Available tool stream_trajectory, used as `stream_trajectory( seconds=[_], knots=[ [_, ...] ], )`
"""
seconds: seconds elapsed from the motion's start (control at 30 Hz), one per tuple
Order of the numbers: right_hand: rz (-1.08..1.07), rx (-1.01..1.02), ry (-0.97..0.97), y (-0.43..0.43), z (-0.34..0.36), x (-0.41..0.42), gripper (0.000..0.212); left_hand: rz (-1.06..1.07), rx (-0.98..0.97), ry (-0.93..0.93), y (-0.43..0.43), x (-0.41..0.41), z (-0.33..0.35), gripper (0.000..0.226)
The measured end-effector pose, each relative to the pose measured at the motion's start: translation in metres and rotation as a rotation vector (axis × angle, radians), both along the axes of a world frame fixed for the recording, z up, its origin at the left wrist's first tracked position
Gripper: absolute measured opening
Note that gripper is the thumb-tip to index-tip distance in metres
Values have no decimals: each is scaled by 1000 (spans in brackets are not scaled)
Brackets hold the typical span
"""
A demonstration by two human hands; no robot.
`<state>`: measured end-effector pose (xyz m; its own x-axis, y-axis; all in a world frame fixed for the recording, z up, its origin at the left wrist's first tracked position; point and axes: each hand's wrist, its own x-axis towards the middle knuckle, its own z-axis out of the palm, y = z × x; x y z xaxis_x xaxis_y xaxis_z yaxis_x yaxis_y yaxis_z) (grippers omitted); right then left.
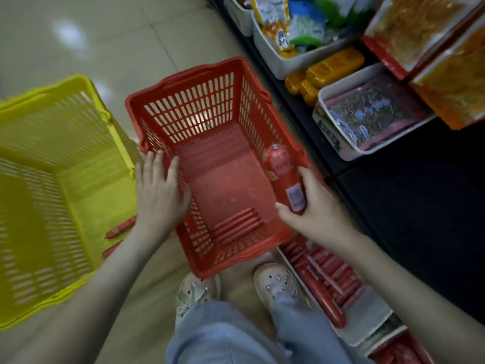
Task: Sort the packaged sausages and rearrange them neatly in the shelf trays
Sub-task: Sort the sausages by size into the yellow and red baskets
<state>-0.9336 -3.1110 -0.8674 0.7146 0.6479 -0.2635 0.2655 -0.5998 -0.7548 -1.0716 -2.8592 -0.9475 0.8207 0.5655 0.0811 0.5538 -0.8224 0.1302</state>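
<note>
No text can be read: the white label on the large sausage, the blue print on the purple bag and the snack packets are blurred.

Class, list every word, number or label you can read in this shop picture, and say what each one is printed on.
No text here is sharp enough to quote.
White label on the large red sausage held by the right hand: too blurred to read.
Blue characters on the purple packet: blurred.
Green sticker on the white tray holding that packet: blurred.
Print on the snack packets at the top: too small and blurred.
</note>
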Motion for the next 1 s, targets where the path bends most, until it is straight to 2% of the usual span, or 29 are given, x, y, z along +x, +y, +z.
stream_trajectory(
  seconds=[0.1,0.2,0.33,0.4,0.5,0.6,0.7,0.77,0.83,1.0],
  knots=[
    [88,-49,80,73,-26,5,55,29,-87,28,45,-5,-6,70],
    [89,-181,182,145,-82,6,44,47,-266,65,74,-12,-23,86],
    [107,-284,245,216,-164,-8,47,-52,-458,-67,88,-17,-38,97],
    [123,-330,195,238,-202,-16,53,-76,-467,-97,89,-20,-42,95],
    [220,-409,173,253,-243,-27,78,-112,-417,-111,90,-23,-45,88],
    [499,-539,56,244,-260,-31,94,-126,-373,-88,88,-25,-45,79],
    [750,-586,-21,218,-250,-27,109,-130,-365,-95,87,-25,-46,77],
    [870,-622,-83,204,-239,-24,105,-123,-369,-106,86,-24,-46,77],
    [914,-622,-164,200,-232,-22,93,-117,-378,-120,85,-23,-46,77],
    [867,-573,-252,227,-240,-13,67,-126,-397,-108,85,-23,-48,74]
  ],
)
